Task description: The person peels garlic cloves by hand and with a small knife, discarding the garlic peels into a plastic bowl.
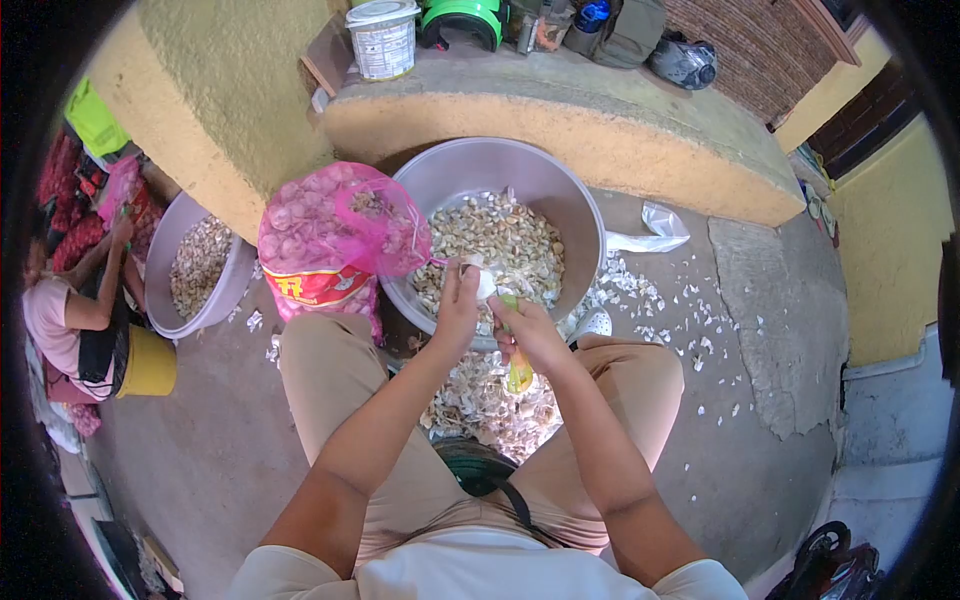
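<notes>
My left hand (460, 308) is closed around a white garlic bulb (486, 284), above the near rim of a large grey tub (593, 215). Close beside it, my right hand (532, 338) grips a tool with a yellow-green handle (520, 378); its working end is hidden at the bulb. Loose garlic cloves (505, 235) cover the tub's bottom. Below my hands, between my legs, lies a heap of garlic skins (490, 400). A pink mesh bag of garlic bulbs (320, 215) leans against the tub's left side.
At left, a seated person (75, 315) works near another tub (222, 300) and a yellow bucket (150, 360). A concrete ledge (570, 130) behind my tub carries a white pail (384, 45) and bags. Skins litter the floor (690, 330) at right, near a plastic sheet (662, 230).
</notes>
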{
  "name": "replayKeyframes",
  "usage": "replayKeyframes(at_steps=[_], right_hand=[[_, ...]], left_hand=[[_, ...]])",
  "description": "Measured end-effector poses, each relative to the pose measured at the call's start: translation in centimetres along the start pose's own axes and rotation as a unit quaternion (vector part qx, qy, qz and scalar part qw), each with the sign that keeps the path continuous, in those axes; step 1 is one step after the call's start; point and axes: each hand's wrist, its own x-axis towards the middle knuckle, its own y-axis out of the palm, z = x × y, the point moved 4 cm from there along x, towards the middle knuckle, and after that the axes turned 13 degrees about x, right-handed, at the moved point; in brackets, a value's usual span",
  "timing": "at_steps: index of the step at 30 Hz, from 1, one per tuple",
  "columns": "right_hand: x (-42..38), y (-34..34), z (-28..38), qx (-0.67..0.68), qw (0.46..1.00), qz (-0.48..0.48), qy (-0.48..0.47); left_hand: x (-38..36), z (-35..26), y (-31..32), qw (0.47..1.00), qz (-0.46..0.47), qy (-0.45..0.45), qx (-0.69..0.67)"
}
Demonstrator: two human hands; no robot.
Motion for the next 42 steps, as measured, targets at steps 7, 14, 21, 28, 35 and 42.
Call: replayKeyframes(at_steps=[7,14,21,28,35,42], right_hand=[[-0.2,0.5,-0.2,0.017,1.0,0.015,0.011],[-0.3,0.5,-0.1,0.014,1.0,0.006,0.026],[-0.4,0.7,-0.4,0.071,0.994,0.025,0.081],[-0.4,1.2,-1.2,0.151,0.983,0.03,0.099],[-0.2,1.1,-1.2,0.167,0.982,0.036,0.08],[0.2,0.4,-0.3,0.029,0.999,0.02,-0.014]], left_hand=[[-0.2,-1.2,-0.2,0.991,0.026,0.103,0.084],[0.1,-0.6,-0.5,0.992,-0.009,0.115,0.057],[-0.4,-2.2,-0.4,0.974,0.004,0.195,0.113],[-1.0,-2.8,-0.3,0.963,-0.025,0.227,0.143],[-0.8,-1.6,-0.3,0.961,-0.027,0.235,0.142],[-1.1,-2.3,-0.2,0.961,-0.028,0.235,0.143]])
